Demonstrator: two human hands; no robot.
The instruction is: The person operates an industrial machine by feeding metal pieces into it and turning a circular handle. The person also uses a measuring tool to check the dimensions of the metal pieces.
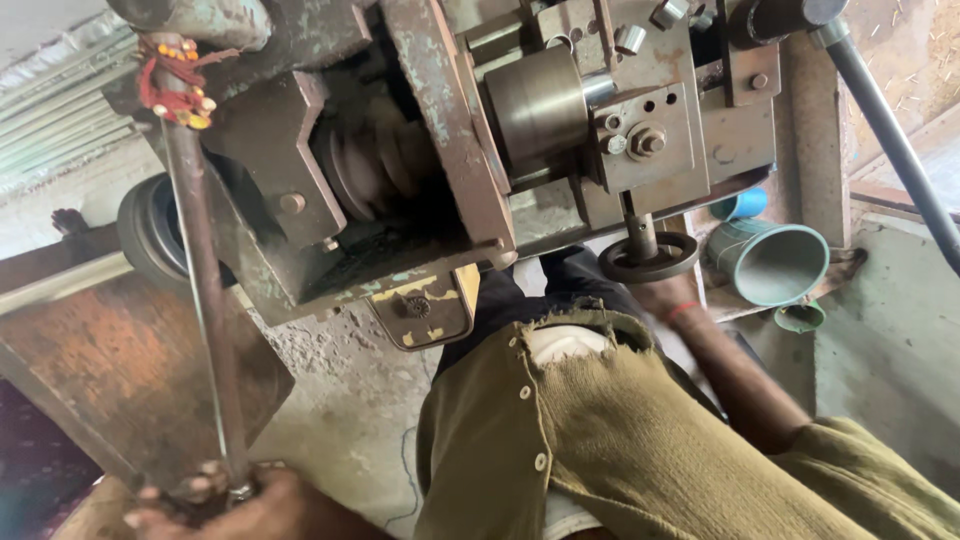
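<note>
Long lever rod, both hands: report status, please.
Left hand shut on long lever rod. Right hand under small handwheel, grip hidden. Nothing blocking.

Rough grey concrete floor (345, 400), daylit workshop.

I see my left hand (215, 500) wrapped around the bottom end of a long metal lever (205, 290), which has red thread (170, 85) tied near its top. My right hand is hidden behind the small handwheel (650, 258) under the worn lathe (450, 130). A steel cylinder (535, 110) sits in the lathe. Green plastic funnels (770, 262) lie just beside the handwheel.
</note>
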